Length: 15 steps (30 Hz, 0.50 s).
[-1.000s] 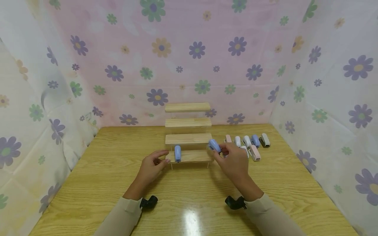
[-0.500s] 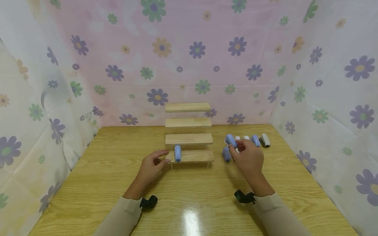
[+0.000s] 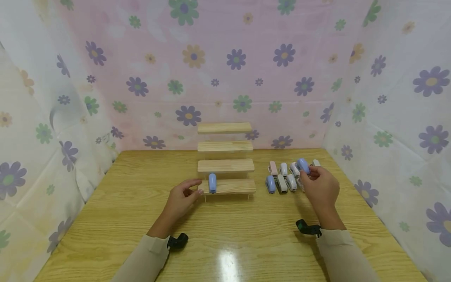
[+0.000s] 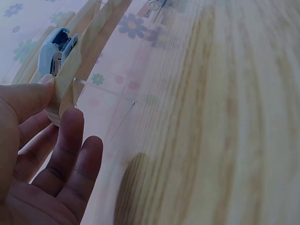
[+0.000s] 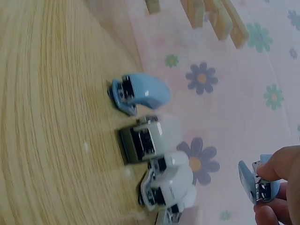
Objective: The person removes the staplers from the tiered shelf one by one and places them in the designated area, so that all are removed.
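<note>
My left hand (image 3: 181,197) holds the left end of the lowest board of a stepped wooden display shelf (image 3: 234,187), thumb against the board's edge and fingers under it in the left wrist view. On that board, near the thumb, stands a blue mini stapler (image 3: 212,183). Raised over the right part of the table, my right hand (image 3: 322,186) pinches another blue mini stapler (image 3: 302,166) between thumb and fingers. Its metal inside shows in the right wrist view. Beneath and beside this hand lie several mini staplers in two rows, partly hidden by it.
The front row includes a blue stapler (image 3: 270,184) and a white stapler (image 3: 281,183); a pink stapler (image 3: 273,168) is at the back left. Flowered cloth (image 3: 225,78) surrounds the wooden table (image 3: 225,223) at the back and sides.
My right hand has moved from beside the shelf to the right, over the stapler rows, with the blue mini stapler in its fingers. The left hand has stayed at the shelf.
</note>
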{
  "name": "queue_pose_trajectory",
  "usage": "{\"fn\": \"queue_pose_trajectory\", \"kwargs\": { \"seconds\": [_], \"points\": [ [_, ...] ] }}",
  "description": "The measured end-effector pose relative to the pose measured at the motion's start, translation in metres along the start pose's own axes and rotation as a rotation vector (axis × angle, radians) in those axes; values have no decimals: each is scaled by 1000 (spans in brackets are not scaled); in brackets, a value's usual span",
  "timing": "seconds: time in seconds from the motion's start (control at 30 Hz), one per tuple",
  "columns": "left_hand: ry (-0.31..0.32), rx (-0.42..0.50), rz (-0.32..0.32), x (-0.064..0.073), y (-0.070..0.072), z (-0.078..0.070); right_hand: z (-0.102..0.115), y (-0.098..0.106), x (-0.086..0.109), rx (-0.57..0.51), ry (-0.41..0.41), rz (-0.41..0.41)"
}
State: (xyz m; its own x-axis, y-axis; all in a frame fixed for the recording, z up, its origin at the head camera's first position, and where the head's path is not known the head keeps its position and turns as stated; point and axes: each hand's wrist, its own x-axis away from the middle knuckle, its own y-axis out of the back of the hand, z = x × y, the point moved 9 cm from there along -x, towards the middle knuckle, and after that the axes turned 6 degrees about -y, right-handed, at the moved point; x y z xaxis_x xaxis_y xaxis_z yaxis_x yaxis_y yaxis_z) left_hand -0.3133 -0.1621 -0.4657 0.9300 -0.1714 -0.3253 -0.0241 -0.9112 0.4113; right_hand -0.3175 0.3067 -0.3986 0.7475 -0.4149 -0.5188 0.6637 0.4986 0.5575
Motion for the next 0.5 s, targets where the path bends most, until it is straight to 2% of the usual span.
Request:
{"fn": "queue_pose_trajectory", "kwargs": {
  "seconds": [0.3,0.5],
  "points": [
    [0,0,-7,0,0,2,-44,0,-11,11,-169,51],
    [11,30,-9,0,0,4,-62,4,-14,11,-221,61]
  ]
}}
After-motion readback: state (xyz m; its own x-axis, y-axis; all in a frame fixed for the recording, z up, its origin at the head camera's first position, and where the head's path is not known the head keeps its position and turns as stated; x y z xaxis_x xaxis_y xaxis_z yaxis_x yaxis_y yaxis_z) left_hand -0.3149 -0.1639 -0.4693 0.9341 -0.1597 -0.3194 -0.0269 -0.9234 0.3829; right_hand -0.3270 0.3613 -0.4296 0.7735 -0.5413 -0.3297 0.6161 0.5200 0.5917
